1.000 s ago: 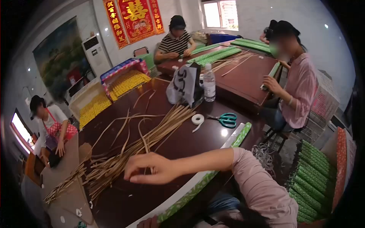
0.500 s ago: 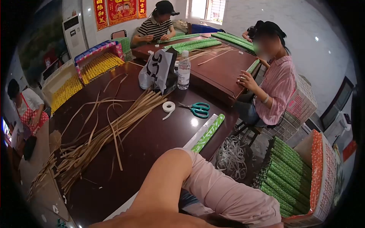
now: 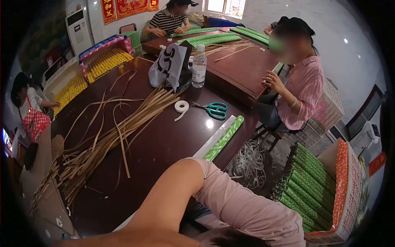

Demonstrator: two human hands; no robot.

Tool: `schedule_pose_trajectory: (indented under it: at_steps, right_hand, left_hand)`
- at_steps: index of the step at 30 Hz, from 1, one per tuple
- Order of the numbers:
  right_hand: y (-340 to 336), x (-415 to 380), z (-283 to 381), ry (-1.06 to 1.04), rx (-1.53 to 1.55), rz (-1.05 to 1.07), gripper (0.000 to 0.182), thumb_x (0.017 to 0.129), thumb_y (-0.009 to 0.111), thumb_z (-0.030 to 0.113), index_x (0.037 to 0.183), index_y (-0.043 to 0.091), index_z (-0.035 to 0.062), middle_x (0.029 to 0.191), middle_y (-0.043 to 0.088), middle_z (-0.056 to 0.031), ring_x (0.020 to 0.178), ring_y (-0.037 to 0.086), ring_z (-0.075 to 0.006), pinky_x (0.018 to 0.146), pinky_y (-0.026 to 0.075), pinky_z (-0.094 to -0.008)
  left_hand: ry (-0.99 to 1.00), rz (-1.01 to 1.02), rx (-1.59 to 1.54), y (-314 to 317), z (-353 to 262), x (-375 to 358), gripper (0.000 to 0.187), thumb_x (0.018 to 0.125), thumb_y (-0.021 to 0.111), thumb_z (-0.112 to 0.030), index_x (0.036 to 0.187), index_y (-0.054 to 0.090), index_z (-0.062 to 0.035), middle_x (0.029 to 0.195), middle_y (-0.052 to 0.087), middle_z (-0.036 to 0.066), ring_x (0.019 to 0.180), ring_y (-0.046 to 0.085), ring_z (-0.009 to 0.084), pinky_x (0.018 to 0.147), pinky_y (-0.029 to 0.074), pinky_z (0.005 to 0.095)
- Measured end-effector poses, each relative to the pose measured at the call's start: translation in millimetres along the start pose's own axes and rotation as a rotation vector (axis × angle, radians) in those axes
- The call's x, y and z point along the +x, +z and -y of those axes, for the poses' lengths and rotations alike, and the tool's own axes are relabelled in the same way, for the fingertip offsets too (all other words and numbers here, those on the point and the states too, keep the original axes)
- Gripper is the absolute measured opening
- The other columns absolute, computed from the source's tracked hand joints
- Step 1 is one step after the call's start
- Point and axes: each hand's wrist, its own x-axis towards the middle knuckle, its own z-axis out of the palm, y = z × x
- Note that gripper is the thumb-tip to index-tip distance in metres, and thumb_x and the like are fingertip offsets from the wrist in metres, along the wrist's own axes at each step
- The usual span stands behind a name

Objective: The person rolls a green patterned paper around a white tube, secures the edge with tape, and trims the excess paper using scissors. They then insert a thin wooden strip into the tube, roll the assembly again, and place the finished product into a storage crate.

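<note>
Neither of my hands is in view. One of my arms, in a pink sleeve (image 3: 247, 201), is bent at the elbow, and its bare forearm (image 3: 164, 201) runs down to the lower edge. More blurred skin crosses the bottom. Just beyond the elbow lies a long green patterned roll (image 3: 225, 139) with a white strip (image 3: 214, 136) along its left side. Farther off on the dark table (image 3: 160, 144) are teal-handled scissors (image 3: 216, 111), a roll of white tape (image 3: 181, 107) and a bundle of long brown flat strips (image 3: 119, 127).
A plastic bag (image 3: 168, 68) and a bottle (image 3: 199, 68) stand at the table's far side. White strapping (image 3: 251, 162) lies tangled below its right edge, near a crate of green rolls (image 3: 304, 185). Co-workers (image 3: 298, 78) sit around a second table (image 3: 240, 72).
The view has shifted slightly, and my arm appears a little lower and farther left. The person at the far left has moved an arm outward. Table items stay in place.
</note>
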Motion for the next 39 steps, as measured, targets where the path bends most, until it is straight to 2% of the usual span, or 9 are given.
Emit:
schedule_pose_trajectory:
  at_steps: [6, 11, 15, 17, 18, 26, 30, 32, 39]
  right_hand:
    - [-10, 3, 37, 0.04, 0.09, 0.037, 0.018, 0.095, 0.059, 0.017, 0.098, 0.063, -0.0005, 0.096, 0.063, -0.0112, 0.085, 0.061, -0.0197, 0.074, 0.048, -0.0303]
    - [41, -6, -30, 0.054, 0.139, 0.052, 0.018, 0.095, 0.06, 0.017, 0.098, 0.063, -0.0008, 0.096, 0.063, -0.0115, 0.086, 0.061, -0.02, 0.075, 0.048, -0.0305]
    - [36, 2, -22, 0.076, 0.183, 0.061, 0.018, 0.094, 0.06, 0.016, 0.098, 0.063, -0.001, 0.096, 0.063, -0.0118, 0.086, 0.061, -0.0203, 0.075, 0.048, -0.0306]
    - [35, 0, -12, 0.096, 0.205, 0.07, 0.018, 0.094, 0.06, 0.016, 0.098, 0.063, -0.0011, 0.096, 0.063, -0.0119, 0.086, 0.061, -0.0205, 0.075, 0.048, -0.0307]
    - [8, 5, 27, 0.102, 0.214, 0.072, 0.018, 0.094, 0.06, 0.016, 0.098, 0.063, -0.0011, 0.096, 0.063, -0.012, 0.086, 0.061, -0.0205, 0.075, 0.048, -0.0308]
    - [18, 5, 39, 0.15, 0.33, 0.098, 0.017, 0.093, 0.061, 0.015, 0.098, 0.063, -0.0015, 0.096, 0.063, -0.0125, 0.087, 0.062, -0.0211, 0.076, 0.048, -0.031]
    - [16, 11, 42, 0.17, 0.381, 0.117, 0.017, 0.093, 0.062, 0.015, 0.098, 0.063, -0.0017, 0.097, 0.063, -0.0128, 0.087, 0.062, -0.0214, 0.076, 0.048, -0.0312]
    - [2, 30, 60, 0.177, 0.412, 0.127, 0.017, 0.093, 0.062, 0.015, 0.098, 0.063, -0.0018, 0.097, 0.063, -0.0129, 0.087, 0.062, -0.0215, 0.076, 0.048, -0.0313]
    - [-35, 31, 104, 0.19, 0.603, 0.143, 0.017, 0.092, 0.062, 0.014, 0.098, 0.063, -0.0022, 0.097, 0.063, -0.0134, 0.088, 0.062, -0.022, 0.076, 0.048, -0.0315]
  left_hand:
    - [0.001, 0.053, 0.142, -9, -1, -17, 0.04, 0.079, 0.063, -0.011, 0.118, 0.065, -0.0108, 0.104, 0.061, 0.003, 0.083, 0.056, 0.0232, 0.074, 0.045, 0.0386]
    - [0.041, 0.096, 0.263, -17, 4, -27, 0.039, 0.079, 0.063, -0.012, 0.118, 0.065, -0.0107, 0.103, 0.061, 0.002, 0.083, 0.056, 0.0227, 0.073, 0.045, 0.0383]
    - [0.059, 0.13, 0.325, -27, -1, -30, 0.039, 0.079, 0.063, -0.012, 0.117, 0.065, -0.0107, 0.103, 0.062, 0.002, 0.082, 0.056, 0.0224, 0.073, 0.045, 0.0381]
    - [-0.111, -0.15, 0.132, -25, -6, -21, 0.043, 0.075, 0.063, -0.011, 0.118, 0.064, -0.0086, 0.103, 0.061, 0.003, 0.083, 0.056, 0.0234, 0.074, 0.045, 0.0386]
    - [-0.113, -0.147, 0.131, -26, -8, -20, 0.043, 0.075, 0.063, -0.011, 0.118, 0.064, -0.0086, 0.103, 0.061, 0.003, 0.083, 0.056, 0.0234, 0.074, 0.045, 0.0386]
    - [-0.345, -0.098, -0.251, -41, -15, -16, 0.058, 0.062, 0.064, -0.003, 0.121, 0.063, -0.0072, 0.103, 0.061, 0.007, 0.081, 0.055, 0.0272, 0.072, 0.044, 0.0413]
    - [-0.517, -0.081, -0.531, -46, -19, -14, 0.06, 0.062, 0.064, -0.002, 0.122, 0.062, -0.0068, 0.104, 0.061, 0.007, 0.08, 0.056, 0.0281, 0.072, 0.044, 0.0418]
    - [-0.601, 0.059, -0.65, -50, -17, -13, 0.061, 0.063, 0.064, -0.003, 0.124, 0.061, -0.0066, 0.105, 0.06, 0.007, 0.082, 0.056, 0.0282, 0.072, 0.044, 0.042]
    - [-0.418, -0.039, -0.306, -33, -20, -24, 0.056, 0.069, 0.062, -0.005, 0.125, 0.061, -0.01, 0.108, 0.059, 0.006, 0.085, 0.055, 0.0275, 0.074, 0.045, 0.0409]
